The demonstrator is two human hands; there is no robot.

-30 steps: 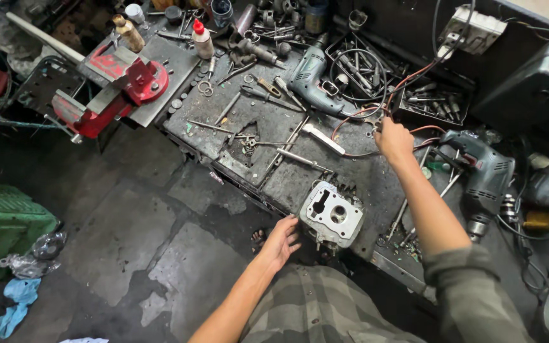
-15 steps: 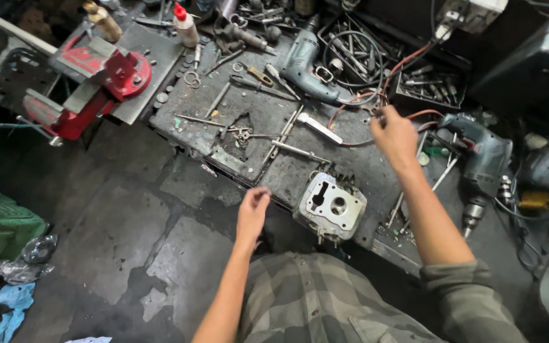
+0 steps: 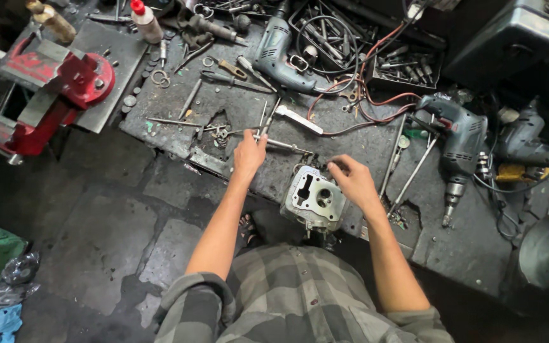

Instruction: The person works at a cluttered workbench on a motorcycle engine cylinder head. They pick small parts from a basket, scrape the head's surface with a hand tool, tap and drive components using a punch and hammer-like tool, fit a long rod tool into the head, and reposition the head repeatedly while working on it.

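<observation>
Person in a plaid shirt leans over a dark, grimy workbench (image 3: 376, 136), both arms stretched forward. Left hand (image 3: 249, 154) sits at the near edge of the bench, fingers curled around a thin metal rod (image 3: 268, 124) that points away toward the back; grip looks narrow, closed on the rod. Right hand (image 3: 352, 183) rests at the top right corner of a grey metal cylinder head (image 3: 313, 202); fingers bent, touching its upper edge, but whether they pinch anything small I cannot tell. The cylinder head lies at the near edge of the bench, just in front of the person's chest, between the two forearms, ports facing up.

Behind the hands, toward the middle of the bench: a white flat bar (image 3: 298, 119), loose washers and bolts, pliers (image 3: 231, 79). A blue-grey electric drill (image 3: 279, 51) lies near the back edge among tangled cables. A second, darker drill (image 3: 459, 143) lies to the right, chuck pointing at the near edge, with long rods (image 3: 414, 168) just beside it. A red bench vise (image 3: 52, 95) sits off the left end. A white bottle with red cap (image 3: 143, 20) stands at the back left corner.
</observation>
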